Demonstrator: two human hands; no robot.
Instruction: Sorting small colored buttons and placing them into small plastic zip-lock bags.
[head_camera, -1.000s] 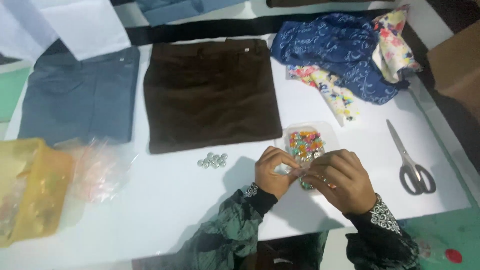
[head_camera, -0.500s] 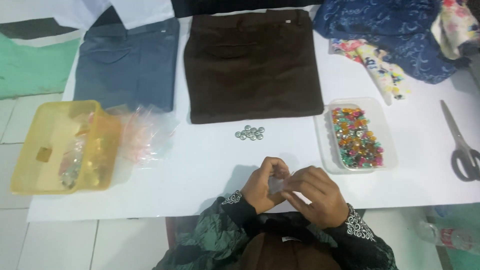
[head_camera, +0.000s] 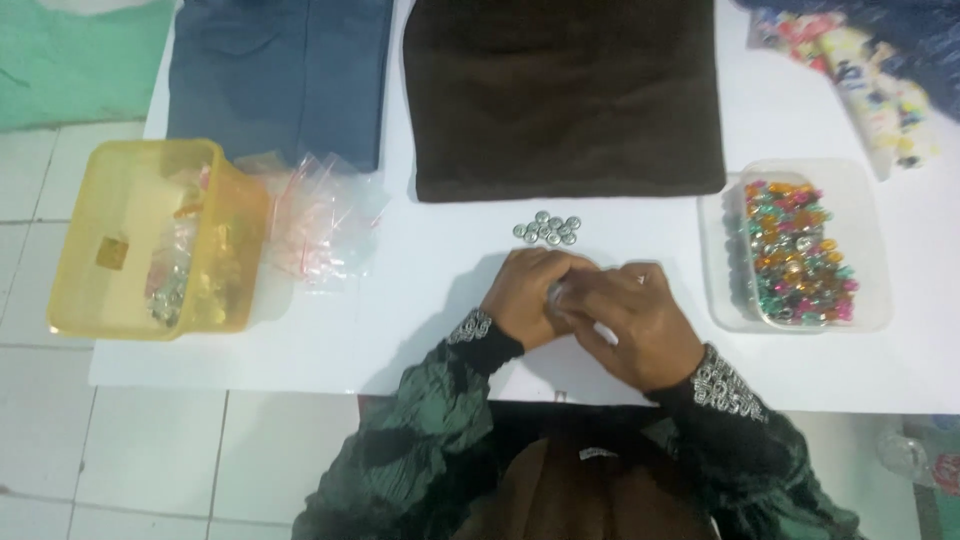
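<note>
Hands together at the near edge of the white table: my left hand and right hand curl closed around something small, pale and glinting between the fingertips; I cannot tell what it is. Silver studs sit in a small cluster just beyond my knuckles, untouched. Clear tray of coloured beads lies to the right. Brown cloth is cut off at the top. Yellow tub contents are blurred.
</note>
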